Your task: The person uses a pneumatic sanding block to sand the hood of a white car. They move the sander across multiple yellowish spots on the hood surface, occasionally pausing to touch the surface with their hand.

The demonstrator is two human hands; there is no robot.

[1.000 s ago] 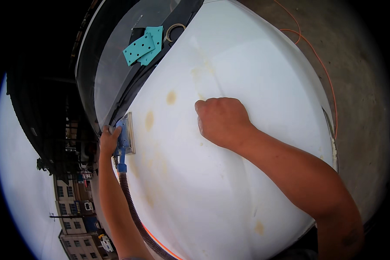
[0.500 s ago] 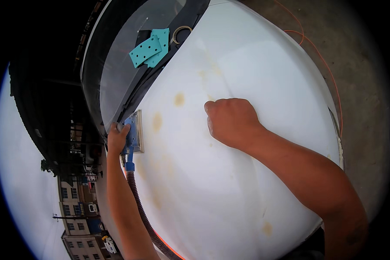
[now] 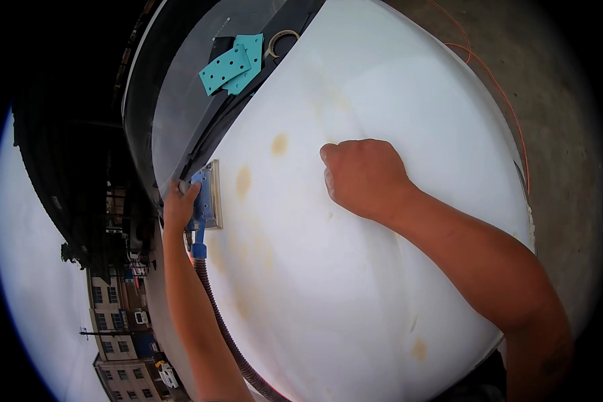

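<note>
A white car hood (image 3: 301, 268) with yellowish patches fills the middle of the view. At its left edge, next to the windshield base, my left hand (image 3: 179, 206) grips a blue rectangular sander (image 3: 210, 194) with a flat pad, which is tilted on its side. A ribbed dark hose (image 3: 222, 325) runs from the sander's blue fitting down along my left forearm. Farther right, my right hand (image 3: 367, 177) is closed in a fist over the hood and seems to rest on it. Its curled fingers are mostly hidden underneath, and nothing shows in them.
On the windshield base lie two turquoise perforated sanding sheets (image 3: 224, 69) and a roll of tape (image 3: 271, 44). Wiper arms (image 3: 211, 134) run along the glass. An orange hose (image 3: 509, 100) crosses the ground at right. Buildings (image 3: 117, 335) and parked vehicles stand at left.
The whole view has shifted slightly, so the hood and sheets sit a little higher. Both hands keep nearly the same places against the hood.
</note>
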